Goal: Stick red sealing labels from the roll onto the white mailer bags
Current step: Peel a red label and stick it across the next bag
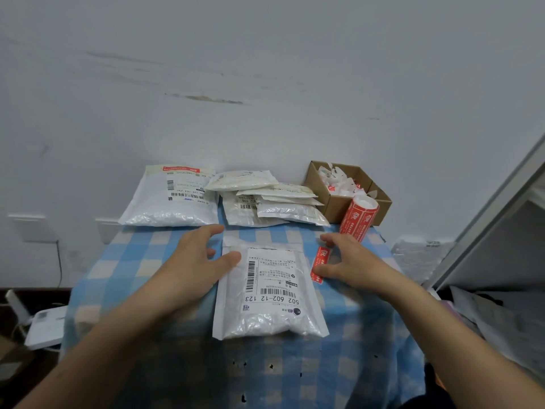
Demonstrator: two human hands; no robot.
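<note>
Left hand [193,262] touches the mailer bag [269,318]; right hand [349,261] holds a red label [320,262].

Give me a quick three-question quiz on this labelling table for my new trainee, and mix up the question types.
1. True or false: the near mailer bag, whose edge the left hand touches with its thumb, already carries a red seal.
2. Which hand pinches the loose red label? A: the left. B: the right hand. C: neither.
3. Fill in: the label roll stands right in front of the brown cardboard ____.

Key: 1 false, no red shows on it. 2 B. 3 box.
</note>
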